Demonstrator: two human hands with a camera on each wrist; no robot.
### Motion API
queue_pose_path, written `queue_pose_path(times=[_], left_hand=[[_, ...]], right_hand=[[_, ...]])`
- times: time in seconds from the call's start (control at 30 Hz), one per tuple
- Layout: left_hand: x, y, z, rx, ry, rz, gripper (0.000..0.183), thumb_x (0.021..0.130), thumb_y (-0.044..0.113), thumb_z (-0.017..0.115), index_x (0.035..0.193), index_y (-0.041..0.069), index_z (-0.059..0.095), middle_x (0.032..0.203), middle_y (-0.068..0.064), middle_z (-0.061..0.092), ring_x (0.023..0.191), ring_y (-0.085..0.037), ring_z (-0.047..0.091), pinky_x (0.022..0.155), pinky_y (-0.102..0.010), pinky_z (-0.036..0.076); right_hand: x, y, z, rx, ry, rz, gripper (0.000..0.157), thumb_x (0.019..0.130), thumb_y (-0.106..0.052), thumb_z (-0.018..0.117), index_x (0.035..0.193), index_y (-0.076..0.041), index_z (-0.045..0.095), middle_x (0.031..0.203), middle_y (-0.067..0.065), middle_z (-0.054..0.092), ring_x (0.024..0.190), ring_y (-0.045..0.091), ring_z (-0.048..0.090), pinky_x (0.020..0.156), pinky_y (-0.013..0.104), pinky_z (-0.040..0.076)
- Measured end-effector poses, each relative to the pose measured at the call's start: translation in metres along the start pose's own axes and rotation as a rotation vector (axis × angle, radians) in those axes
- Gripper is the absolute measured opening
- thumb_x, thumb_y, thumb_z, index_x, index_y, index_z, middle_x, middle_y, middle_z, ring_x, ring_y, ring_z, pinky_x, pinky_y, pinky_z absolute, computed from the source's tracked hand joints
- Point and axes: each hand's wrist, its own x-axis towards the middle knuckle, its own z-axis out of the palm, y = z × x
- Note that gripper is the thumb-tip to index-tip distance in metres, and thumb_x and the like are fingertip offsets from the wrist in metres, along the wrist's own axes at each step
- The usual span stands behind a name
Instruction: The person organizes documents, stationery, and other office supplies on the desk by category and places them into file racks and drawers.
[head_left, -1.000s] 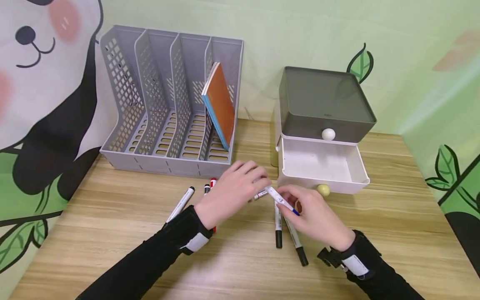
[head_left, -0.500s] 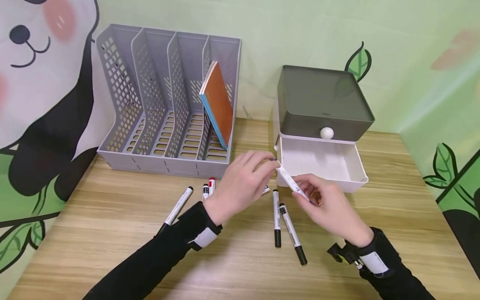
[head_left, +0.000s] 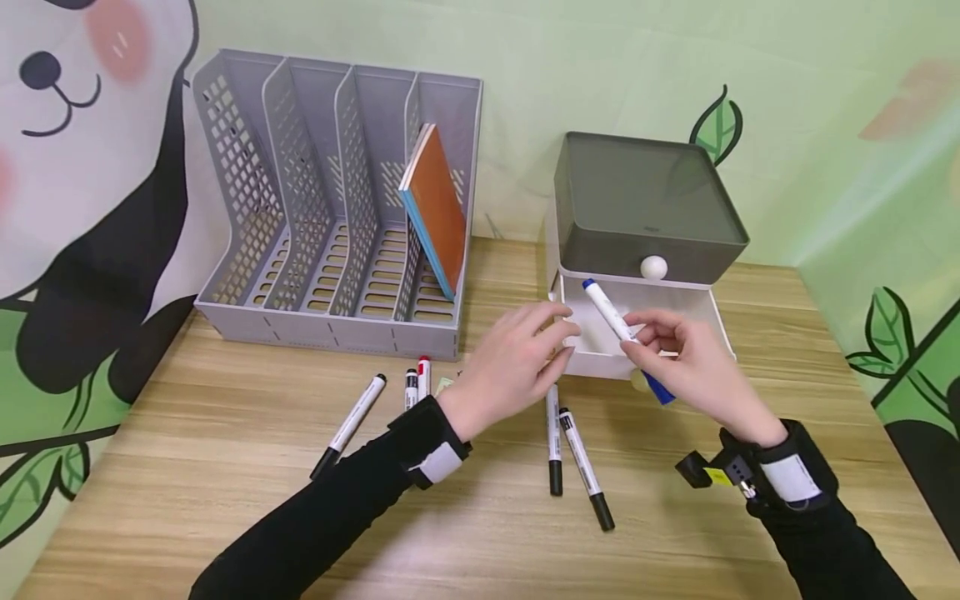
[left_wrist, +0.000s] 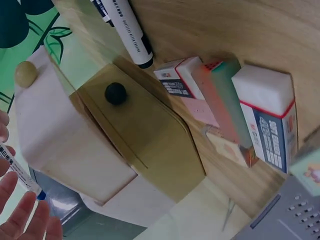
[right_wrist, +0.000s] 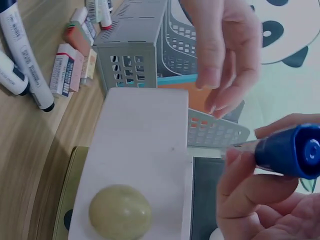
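Note:
My right hand [head_left: 693,362] pinches a white whiteboard marker [head_left: 609,310] with a blue cap and a blue end, tilted over the pulled-out white drawer [head_left: 596,365]. In the right wrist view the marker's blue end [right_wrist: 285,151] points toward the camera. My left hand [head_left: 517,362] hovers at the drawer's front left corner, fingers loosely bent, holding nothing. Under and in front of it lie two black-capped markers [head_left: 587,467] on the table. Left of that hand are another black-capped marker [head_left: 348,425] and a red-capped marker [head_left: 424,377], partly hidden by the wrist.
A grey file rack [head_left: 337,329] stands at the back left, an orange-covered notebook [head_left: 438,212] in its right slot. The drawer belongs to a box with a dark grey top [head_left: 648,183]. Several erasers [left_wrist: 270,120] lie between rack and box, mostly hidden from the head view.
The right hand has carried the marker up and right, from above the table to over the drawer. My left hand has let go of the marker's other end and shifted slightly right.

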Motion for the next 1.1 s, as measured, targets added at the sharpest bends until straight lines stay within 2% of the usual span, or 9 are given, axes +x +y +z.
queue_pose_path(times=[0.17,0.27,0.5,0.7,0.87,1.0,1.1], left_hand=[[0.0,0.0,0.008,-0.005,-0.03,-0.01,0.021,0.094,0.023,0.055,0.112,0.013,0.063,0.125,-0.008,0.055,0.113,-0.021,0.054,0.1,-0.035,0.043],[-0.002,-0.001,0.012,-0.009,-0.039,-0.008,0.017,0.094,0.022,0.056,0.107,0.015,0.064,0.123,-0.008,0.056,0.112,-0.02,0.055,0.097,-0.036,0.045],[-0.004,-0.003,0.018,-0.005,-0.053,-0.005,0.016,0.094,0.021,0.057,0.106,0.016,0.065,0.124,-0.007,0.057,0.113,-0.019,0.054,0.094,-0.035,0.047],[-0.004,-0.003,0.018,0.014,-0.057,-0.003,0.015,0.095,0.022,0.056,0.105,0.016,0.065,0.124,-0.007,0.056,0.113,-0.019,0.054,0.095,-0.034,0.046],[-0.004,-0.002,0.017,0.026,-0.065,-0.009,0.015,0.095,0.022,0.055,0.106,0.017,0.065,0.125,-0.006,0.055,0.114,-0.019,0.054,0.097,-0.034,0.045],[-0.004,-0.001,0.017,0.028,-0.068,-0.003,0.015,0.095,0.022,0.055,0.105,0.017,0.064,0.125,-0.006,0.055,0.114,-0.02,0.054,0.097,-0.035,0.045],[-0.003,-0.001,0.017,0.03,-0.066,0.001,0.014,0.096,0.022,0.054,0.105,0.016,0.064,0.124,-0.006,0.055,0.114,-0.02,0.054,0.096,-0.035,0.045]], right_hand=[[0.007,0.001,-0.003,-0.03,-0.073,0.048,0.033,0.088,-0.013,0.065,0.115,0.005,0.059,0.086,0.011,0.064,0.074,0.018,0.061,0.063,0.017,0.051],[0.013,0.004,-0.005,-0.009,-0.121,0.077,0.032,0.089,-0.012,0.064,0.115,0.005,0.059,0.088,0.014,0.065,0.075,0.021,0.062,0.063,0.018,0.052],[0.028,0.011,-0.011,0.118,-0.255,0.22,0.039,0.091,-0.013,0.061,0.124,0.007,0.053,0.095,0.019,0.067,0.077,0.019,0.061,0.064,0.023,0.051],[0.042,0.019,-0.015,0.248,-0.337,0.323,0.046,0.093,-0.015,0.057,0.132,0.006,0.044,0.103,0.026,0.065,0.076,0.018,0.06,0.06,0.022,0.047],[0.05,0.022,-0.012,0.392,-0.36,0.386,0.047,0.095,-0.012,0.053,0.135,0.006,0.037,0.108,0.025,0.054,0.081,0.015,0.056,0.066,0.021,0.049],[0.052,0.024,-0.007,0.496,-0.354,0.416,0.045,0.095,-0.006,0.05,0.133,0.009,0.031,0.099,0.017,0.049,0.075,0.012,0.053,0.065,0.02,0.048],[0.053,0.026,-0.003,0.502,-0.356,0.415,0.044,0.095,-0.006,0.05,0.131,0.011,0.031,0.091,0.01,0.049,0.069,0.01,0.05,0.062,0.019,0.046]])
